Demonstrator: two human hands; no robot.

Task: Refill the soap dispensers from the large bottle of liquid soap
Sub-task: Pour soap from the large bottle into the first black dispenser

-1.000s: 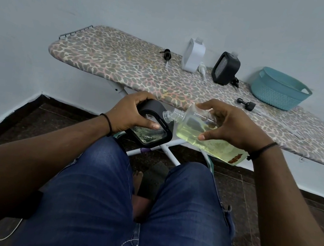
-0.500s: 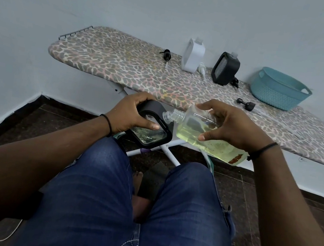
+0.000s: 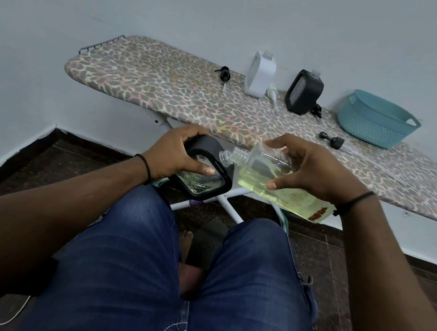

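Soap bottle point(image 3: 271, 178) neck nearer dispenser point(image 3: 204, 174).

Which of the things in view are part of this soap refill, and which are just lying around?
Part of the job:
large soap bottle
black dispenser in hand
white dispenser
second black dispenser
loose pump heads
left hand
right hand

Lying about:
teal basket
ironing board

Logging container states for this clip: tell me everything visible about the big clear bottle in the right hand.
The clear bottle looks like transparent plastic, uncapped, with a threaded neck. It is tipped nearly on its side, neck pointing left toward the black dispenser in the left hand. Yellow-green liquid pools along its lower side, roughly half full. The right hand grips it from above, in the air in front of the ironing board.
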